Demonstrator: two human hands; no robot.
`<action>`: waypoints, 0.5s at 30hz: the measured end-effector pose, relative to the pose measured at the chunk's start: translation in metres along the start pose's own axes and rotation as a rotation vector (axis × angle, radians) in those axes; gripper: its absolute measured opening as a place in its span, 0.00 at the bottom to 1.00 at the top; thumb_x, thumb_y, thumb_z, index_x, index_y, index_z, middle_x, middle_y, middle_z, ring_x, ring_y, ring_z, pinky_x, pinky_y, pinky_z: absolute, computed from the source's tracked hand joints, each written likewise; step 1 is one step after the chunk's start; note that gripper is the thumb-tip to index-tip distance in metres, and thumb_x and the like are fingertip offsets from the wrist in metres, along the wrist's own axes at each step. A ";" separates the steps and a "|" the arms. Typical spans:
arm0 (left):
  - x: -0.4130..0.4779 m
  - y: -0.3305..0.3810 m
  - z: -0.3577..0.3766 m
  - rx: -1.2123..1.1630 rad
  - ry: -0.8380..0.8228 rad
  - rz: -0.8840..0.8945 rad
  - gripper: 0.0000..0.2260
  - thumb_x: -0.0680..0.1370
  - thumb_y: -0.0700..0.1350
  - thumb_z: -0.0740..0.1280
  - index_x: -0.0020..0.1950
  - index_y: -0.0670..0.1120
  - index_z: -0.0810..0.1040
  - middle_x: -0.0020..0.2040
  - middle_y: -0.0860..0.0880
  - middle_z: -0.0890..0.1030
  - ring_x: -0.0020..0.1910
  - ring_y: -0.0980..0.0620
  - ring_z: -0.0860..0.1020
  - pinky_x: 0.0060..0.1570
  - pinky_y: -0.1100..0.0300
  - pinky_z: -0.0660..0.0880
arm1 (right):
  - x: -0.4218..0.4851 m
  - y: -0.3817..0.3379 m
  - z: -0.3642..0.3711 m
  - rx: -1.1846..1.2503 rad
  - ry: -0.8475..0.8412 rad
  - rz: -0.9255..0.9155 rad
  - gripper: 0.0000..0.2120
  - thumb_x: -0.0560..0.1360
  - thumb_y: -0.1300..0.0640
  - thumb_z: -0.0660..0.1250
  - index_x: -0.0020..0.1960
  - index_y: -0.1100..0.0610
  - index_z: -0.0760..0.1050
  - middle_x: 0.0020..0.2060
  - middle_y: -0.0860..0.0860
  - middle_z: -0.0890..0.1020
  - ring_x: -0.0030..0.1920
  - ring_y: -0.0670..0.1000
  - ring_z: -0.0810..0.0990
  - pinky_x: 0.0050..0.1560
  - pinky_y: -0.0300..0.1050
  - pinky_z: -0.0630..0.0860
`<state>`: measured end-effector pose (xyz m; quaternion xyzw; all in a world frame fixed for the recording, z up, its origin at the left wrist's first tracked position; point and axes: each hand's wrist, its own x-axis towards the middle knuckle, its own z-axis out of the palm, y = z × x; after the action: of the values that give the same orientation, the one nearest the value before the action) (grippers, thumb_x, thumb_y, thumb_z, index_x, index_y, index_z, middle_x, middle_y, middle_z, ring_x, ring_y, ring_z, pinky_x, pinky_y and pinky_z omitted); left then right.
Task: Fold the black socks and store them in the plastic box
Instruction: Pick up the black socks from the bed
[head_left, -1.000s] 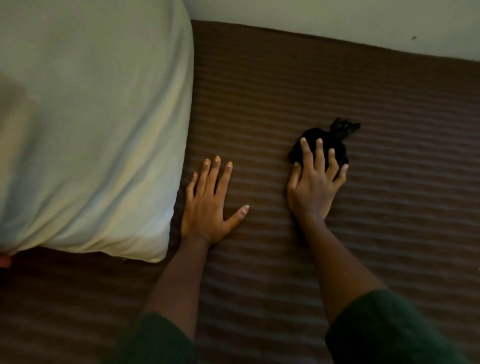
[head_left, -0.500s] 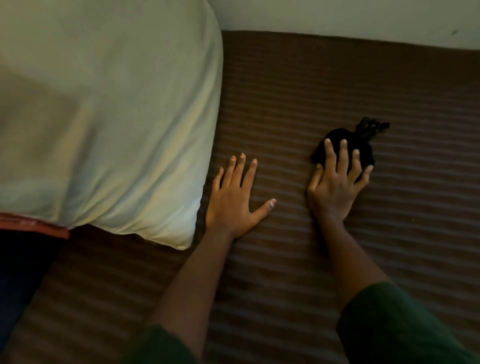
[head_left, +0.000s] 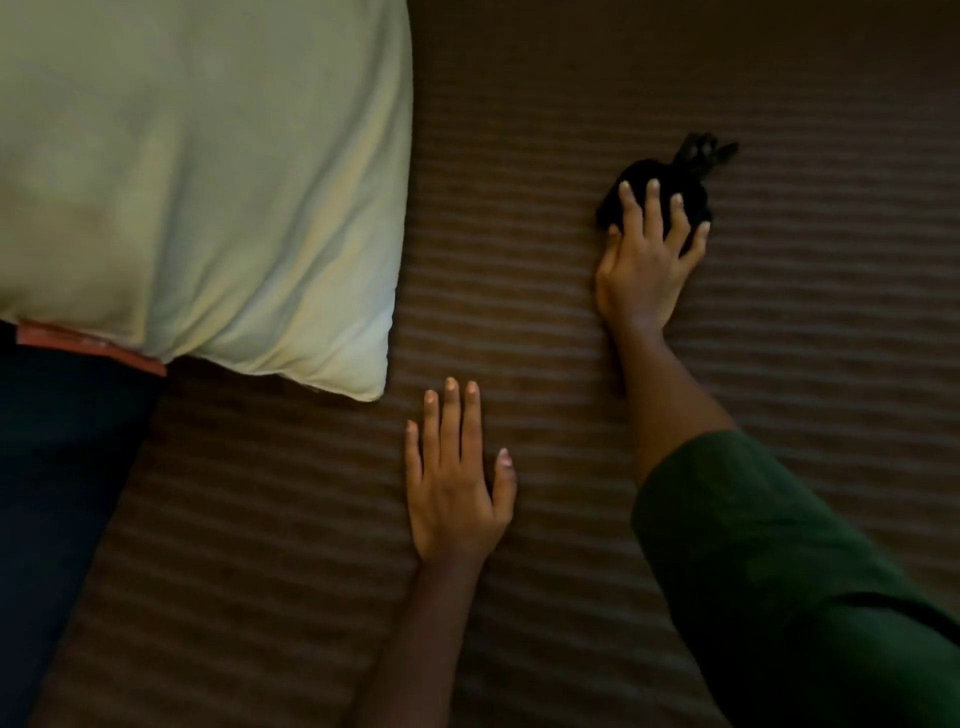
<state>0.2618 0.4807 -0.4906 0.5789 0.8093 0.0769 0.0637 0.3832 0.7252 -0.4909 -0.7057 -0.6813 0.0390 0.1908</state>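
Note:
A bundle of black socks (head_left: 667, 174) lies on the brown striped bed cover (head_left: 519, 270), with loose cuff ends sticking out at its far side. My right hand (head_left: 641, 265) covers the bundle, fingers curved over its top and thumb against its left side. My left hand (head_left: 452, 499) rests flat on the cover nearer to me, fingers straight, holding nothing. No plastic box is in view.
A large pale pillow (head_left: 197, 176) fills the upper left, its corner close to my left hand. Below it an orange strip (head_left: 88, 345) and a dark blue area (head_left: 62, 493) mark the left side of the bed.
My left hand has drawn back toward me, away from the pillow's edge. My right hand stays on the sock bundle, its thumb now tucked against the bundle's side. The view has shifted.

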 end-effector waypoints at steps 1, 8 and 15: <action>-0.002 -0.003 0.002 0.004 0.005 0.007 0.29 0.77 0.55 0.53 0.76 0.46 0.60 0.76 0.46 0.63 0.75 0.47 0.60 0.73 0.50 0.53 | -0.003 0.000 -0.006 0.054 -0.008 0.011 0.22 0.80 0.53 0.52 0.74 0.48 0.60 0.74 0.51 0.64 0.75 0.56 0.58 0.75 0.62 0.48; -0.003 -0.008 0.008 0.011 0.057 0.012 0.29 0.77 0.55 0.52 0.77 0.47 0.59 0.76 0.45 0.62 0.75 0.46 0.60 0.73 0.49 0.53 | -0.121 -0.015 -0.062 0.412 0.069 0.114 0.22 0.78 0.59 0.55 0.72 0.53 0.65 0.72 0.54 0.68 0.75 0.54 0.60 0.75 0.60 0.49; -0.001 -0.002 0.004 0.050 0.029 0.004 0.30 0.76 0.56 0.53 0.77 0.46 0.58 0.77 0.44 0.61 0.76 0.46 0.60 0.72 0.47 0.53 | -0.205 -0.002 -0.038 -0.042 -0.045 0.003 0.29 0.74 0.57 0.56 0.74 0.45 0.59 0.74 0.53 0.65 0.73 0.56 0.59 0.69 0.67 0.56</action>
<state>0.2610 0.4793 -0.4952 0.5806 0.8107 0.0649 0.0373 0.3793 0.5171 -0.4966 -0.7096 -0.6849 0.0410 0.1605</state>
